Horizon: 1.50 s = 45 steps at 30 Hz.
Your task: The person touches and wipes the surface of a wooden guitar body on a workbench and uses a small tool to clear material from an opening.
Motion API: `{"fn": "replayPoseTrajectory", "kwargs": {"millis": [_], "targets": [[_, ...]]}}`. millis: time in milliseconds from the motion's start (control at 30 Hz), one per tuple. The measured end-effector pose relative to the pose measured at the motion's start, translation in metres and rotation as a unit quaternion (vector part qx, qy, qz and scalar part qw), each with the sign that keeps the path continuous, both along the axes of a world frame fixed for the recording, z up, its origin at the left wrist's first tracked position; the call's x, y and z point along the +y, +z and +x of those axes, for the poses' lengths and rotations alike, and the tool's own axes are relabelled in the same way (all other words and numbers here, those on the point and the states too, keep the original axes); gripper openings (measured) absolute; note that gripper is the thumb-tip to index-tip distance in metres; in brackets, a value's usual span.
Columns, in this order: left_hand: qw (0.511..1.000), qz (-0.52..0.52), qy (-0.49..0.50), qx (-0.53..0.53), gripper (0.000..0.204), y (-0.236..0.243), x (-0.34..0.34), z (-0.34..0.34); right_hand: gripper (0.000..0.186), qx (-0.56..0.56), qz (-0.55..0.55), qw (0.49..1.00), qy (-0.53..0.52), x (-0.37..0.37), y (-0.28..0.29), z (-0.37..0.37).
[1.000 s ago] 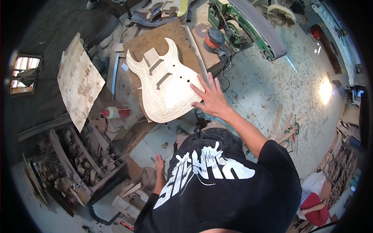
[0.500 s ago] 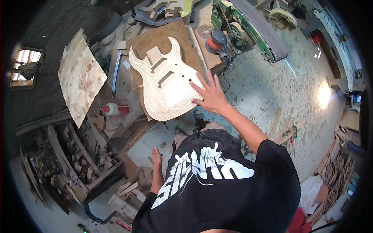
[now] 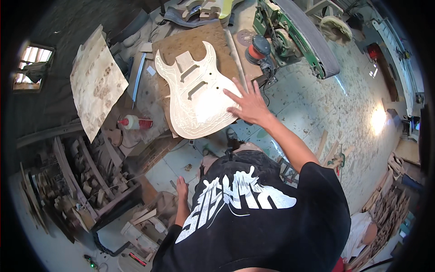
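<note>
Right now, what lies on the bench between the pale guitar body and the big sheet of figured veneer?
In the head view, between the guitar body and the veneer sheet lie a long blue-grey strip and small wood offcuts; lower down, a glue bottle lies on its side.

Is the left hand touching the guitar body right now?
No, the left hand hangs low beside the person's hip, apart from the bench, while only the right hand lies flat on the unfinished guitar body.
</note>
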<state>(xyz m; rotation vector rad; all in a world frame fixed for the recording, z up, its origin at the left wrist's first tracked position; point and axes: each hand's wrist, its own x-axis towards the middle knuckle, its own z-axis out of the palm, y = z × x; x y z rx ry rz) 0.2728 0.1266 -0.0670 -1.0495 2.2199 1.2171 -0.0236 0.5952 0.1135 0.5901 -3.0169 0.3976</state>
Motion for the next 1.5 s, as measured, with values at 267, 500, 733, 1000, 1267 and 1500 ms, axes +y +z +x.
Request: {"fn": "replayPoseTrajectory", "kwargs": {"millis": [267,500,733,1000,1267,1500], "targets": [[1.000,-0.001,0.002,0.011,0.071,-0.008,0.007,-0.010,0.079,0.003,0.071,0.995,-0.065,0.021,0.002,-0.032],[1.000,0.023,0.016,0.008,0.068,-0.008,0.012,0.007,0.082,-0.046,0.011,0.999,0.008,0.017,-0.002,0.001],[0.999,0.021,0.026,-0.028,0.068,-0.013,0.009,0.018,0.076,-0.078,0.039,0.988,0.125,0.025,0.007,0.056],[1.000,-0.002,-0.020,0.012,0.069,-0.010,0.012,-0.004,0.077,-0.014,0.031,0.999,0.036,0.038,0.001,0.016],[1.000,0.013,-0.013,0.022,0.067,-0.005,0.010,-0.011,0.075,-0.065,0.009,0.993,0.097,0.032,0.002,0.065],[1.000,0.029,0.002,-0.011,0.068,-0.017,-0.004,0.000,0.071,-0.050,-0.016,0.997,0.053,-0.007,-0.004,0.067]]}}
